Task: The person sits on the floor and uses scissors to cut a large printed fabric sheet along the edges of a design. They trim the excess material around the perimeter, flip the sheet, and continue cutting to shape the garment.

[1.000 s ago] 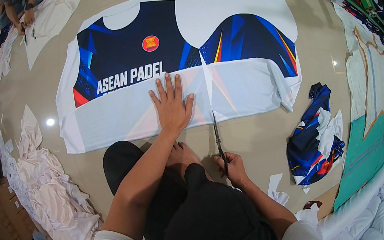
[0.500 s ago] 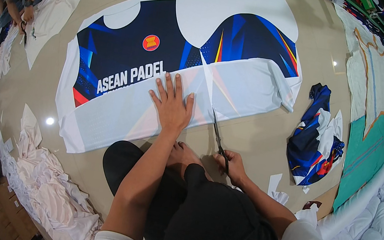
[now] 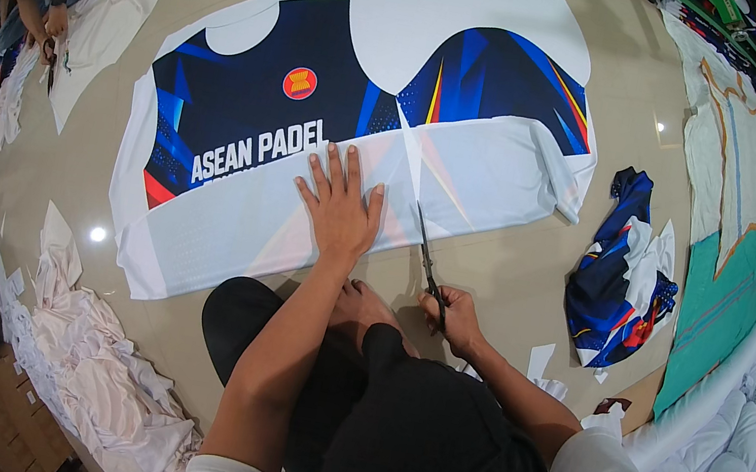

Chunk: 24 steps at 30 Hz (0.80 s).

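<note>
Spread on the floor in front of me is a large printed fabric sheet (image 3: 279, 50), dark blue with red, yellow and white details and a white border. Its near part is folded over, pale underside up. My left hand (image 3: 341, 208) lies flat on that fold, fingers spread, pressing the cloth. In my right hand (image 3: 454, 321) is a pair of dark scissors (image 3: 426, 256), fingers wrapped in the handles. Their blades point away from me and lie at the cloth's near edge, at the lower end of a narrow white gap between the two printed pieces.
Crumpled blue printed cloth (image 3: 621, 277) lies at the right, beside a green and white fabric length (image 3: 723, 294). Heaped pale fabric (image 3: 96, 339) covers the lower left, near cardboard boxes (image 3: 8, 414). At the upper left a co-worker's hand (image 3: 56, 22) holds scissors over white cloth.
My right hand and the scissors have shifted slightly away from me, the blades reaching a little farther up the cloth. My left hand stays in place on the fold.
</note>
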{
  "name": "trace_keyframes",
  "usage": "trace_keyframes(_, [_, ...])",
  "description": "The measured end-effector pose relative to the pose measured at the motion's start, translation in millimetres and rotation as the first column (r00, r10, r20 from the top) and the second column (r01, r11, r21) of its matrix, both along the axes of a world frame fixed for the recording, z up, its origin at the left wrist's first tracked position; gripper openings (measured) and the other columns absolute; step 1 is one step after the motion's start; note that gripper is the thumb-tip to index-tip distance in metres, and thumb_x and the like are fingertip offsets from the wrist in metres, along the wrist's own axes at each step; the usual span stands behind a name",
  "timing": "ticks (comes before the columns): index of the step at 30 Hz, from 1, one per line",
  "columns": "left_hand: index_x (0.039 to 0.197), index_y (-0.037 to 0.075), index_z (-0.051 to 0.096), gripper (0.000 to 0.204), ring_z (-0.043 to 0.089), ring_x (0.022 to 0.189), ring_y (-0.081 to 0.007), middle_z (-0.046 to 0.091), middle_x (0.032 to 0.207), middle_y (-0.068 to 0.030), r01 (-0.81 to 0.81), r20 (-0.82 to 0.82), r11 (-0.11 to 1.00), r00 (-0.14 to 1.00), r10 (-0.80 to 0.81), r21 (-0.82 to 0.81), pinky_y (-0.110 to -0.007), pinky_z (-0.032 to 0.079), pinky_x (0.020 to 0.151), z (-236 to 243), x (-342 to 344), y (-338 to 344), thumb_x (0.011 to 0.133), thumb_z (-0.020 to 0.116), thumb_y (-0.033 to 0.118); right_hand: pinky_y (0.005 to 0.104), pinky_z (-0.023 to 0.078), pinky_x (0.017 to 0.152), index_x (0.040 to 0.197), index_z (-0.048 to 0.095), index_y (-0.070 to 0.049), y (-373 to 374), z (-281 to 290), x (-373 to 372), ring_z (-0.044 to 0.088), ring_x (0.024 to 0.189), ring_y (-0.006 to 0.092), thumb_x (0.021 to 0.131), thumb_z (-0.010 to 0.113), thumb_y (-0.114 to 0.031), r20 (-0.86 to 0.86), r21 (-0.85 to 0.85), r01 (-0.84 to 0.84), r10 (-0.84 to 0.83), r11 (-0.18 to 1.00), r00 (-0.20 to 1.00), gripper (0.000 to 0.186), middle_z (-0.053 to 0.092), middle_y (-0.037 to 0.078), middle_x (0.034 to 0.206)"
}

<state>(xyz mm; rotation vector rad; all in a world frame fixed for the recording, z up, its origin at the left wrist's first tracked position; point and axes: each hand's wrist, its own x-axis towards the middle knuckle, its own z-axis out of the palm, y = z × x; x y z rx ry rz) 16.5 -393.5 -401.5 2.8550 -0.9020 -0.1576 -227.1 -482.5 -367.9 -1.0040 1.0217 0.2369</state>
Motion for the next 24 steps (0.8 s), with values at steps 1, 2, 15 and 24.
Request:
trace_keyframes(1, [0.169, 0.011, 0.025, 0.078, 0.004, 0.162, -0.047, 0.014, 0.177, -0.0193, 0.0, -0.001, 1.0, 1.0, 0.0, 0.0, -0.07, -0.001, 0.126, 0, 0, -1, 0.106, 0.043, 0.052, 0.026, 0.044, 0.049, 0.078, 0.065, -0.006, 0, 0, 0, 0.055, 0.053, 0.0086, 0.093, 0.077, -0.03, -0.002, 0.0, 0.0, 0.0, 1.0, 1.0, 0.031, 0.061, 0.001, 0.065])
trace_keyframes(2, [0.169, 0.011, 0.025, 0.078, 0.004, 0.162, -0.0471, 0.014, 0.177, -0.0193, 0.001, 0.0, 1.0, 1.0, -0.001, 0.002, -0.07, -0.001, 0.126, 0, -1, -1, 0.106, 0.043, 0.052, 0.0262, 0.045, 0.049, 0.077, 0.065, -0.006, -1, 0, -1, 0.055, 0.052, 0.0087, 0.093, 0.078, -0.03, -0.004, 0.0, 0.001, -0.001, 1.0, 1.0, 0.032, 0.061, 0.001, 0.065])
trace_keyframes(15, [0.169, 0.01, 0.027, 0.077, 0.006, 0.162, -0.0475, 0.016, 0.176, -0.0194, 0.001, 0.009, 1.0, 1.0, -0.001, -0.021, -0.07, 0.0, 0.125, 1, -2, -3, 0.106, 0.045, 0.052, 0.0276, 0.045, 0.048, 0.077, 0.065, -0.005, -2, 4, -2, 0.056, 0.052, 0.01, 0.094, 0.078, -0.03, -0.025, -0.004, -0.005, 0.005, 1.0, 1.0, 0.033, 0.062, 0.002, 0.064])
trace_keyframes(24, [0.169, 0.011, 0.028, 0.077, 0.006, 0.162, -0.0477, 0.018, 0.176, -0.0194, 0.0, -0.007, 0.999, 1.0, -0.001, -0.043, -0.07, 0.0, 0.125, 5, -2, -3, 0.105, 0.046, 0.051, 0.0258, 0.044, 0.048, 0.082, 0.066, -0.005, -9, 0, 22, 0.055, 0.052, 0.009, 0.093, 0.078, -0.029, 0.021, -0.017, 0.028, -0.027, 0.999, 0.999, 0.03, 0.06, 0.001, 0.064])
